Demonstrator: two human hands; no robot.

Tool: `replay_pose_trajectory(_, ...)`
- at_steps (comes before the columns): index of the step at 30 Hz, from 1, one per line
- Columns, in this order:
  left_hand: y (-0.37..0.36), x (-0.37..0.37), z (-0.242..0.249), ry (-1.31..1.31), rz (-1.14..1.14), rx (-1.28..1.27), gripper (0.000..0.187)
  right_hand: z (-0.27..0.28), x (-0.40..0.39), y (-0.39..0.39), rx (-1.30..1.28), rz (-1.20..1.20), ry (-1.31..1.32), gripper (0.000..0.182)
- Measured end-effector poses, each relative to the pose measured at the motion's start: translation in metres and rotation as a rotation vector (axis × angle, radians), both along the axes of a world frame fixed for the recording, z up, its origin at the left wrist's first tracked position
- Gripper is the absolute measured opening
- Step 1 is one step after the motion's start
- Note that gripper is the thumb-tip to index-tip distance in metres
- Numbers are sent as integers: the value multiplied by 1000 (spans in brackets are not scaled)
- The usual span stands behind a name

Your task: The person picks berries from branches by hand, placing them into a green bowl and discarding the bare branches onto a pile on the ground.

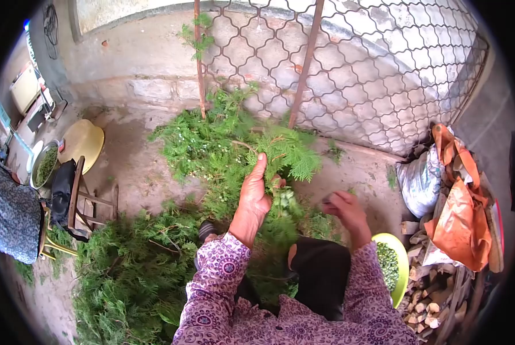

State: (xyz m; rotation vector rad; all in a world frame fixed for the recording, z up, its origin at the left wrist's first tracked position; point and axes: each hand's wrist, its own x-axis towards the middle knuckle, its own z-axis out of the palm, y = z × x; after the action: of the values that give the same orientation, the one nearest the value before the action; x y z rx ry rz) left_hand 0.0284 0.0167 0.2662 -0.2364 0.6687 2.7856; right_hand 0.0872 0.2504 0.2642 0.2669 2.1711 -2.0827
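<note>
My left hand [254, 198] is closed around a leafy evergreen sprig [294, 155], thumb up, with the feathery fronds spreading to the right above the fist. Small pale green cones hang below the fist. To its right, my right hand [349, 211] is apart from the sprig, its fingers curled together and a little blurred; what they hold, if anything, is too small to make out. Below the right hand, beside my right forearm, a yellow-green basin [404, 267] holds many small pale green pieces [387, 265].
Cut evergreen branches [137, 282] cover the ground at left and against the metal lattice [349, 86]. A wooden stool [93, 201], a yellow lid-like disc [91, 144] and a bowl of greens [46, 167] stand left, near another person's patterned clothing [10, 213]. Sacks [461, 224] and firewood [427, 307] lie right.
</note>
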Motion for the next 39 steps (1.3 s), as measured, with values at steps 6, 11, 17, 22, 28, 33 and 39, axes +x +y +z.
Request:
replay_pose_trajectory(6,-10,-6,-1,0,17,72,40,20,-26,-91,106,653,83,30)
replay_pose_trajectory(11,-10,-8,-3,-13,160,21,35,-1,-24,-104,-175,668,157,26)
replay_pose_trajectory(17,-2,-16,-17,86,64,117,36,-4,-14,-97,-66,483,219,12)
replay_pose_trajectory(22,10,-17,-27,92,-80,-77,32,-6,-22,-80,163,186,429,14)
replay_pose_trajectory(28,3,-11,-25,101,-165,-199,32,-9,-25,-69,463,22,711,18)
replay_pose_trajectory(33,-6,-13,-17,35,-289,-252,37,-3,-21,-69,563,59,703,18)
replay_pose_trajectory(39,-4,0,-2,254,-114,-408,43,-1,-20,-72,678,86,755,17)
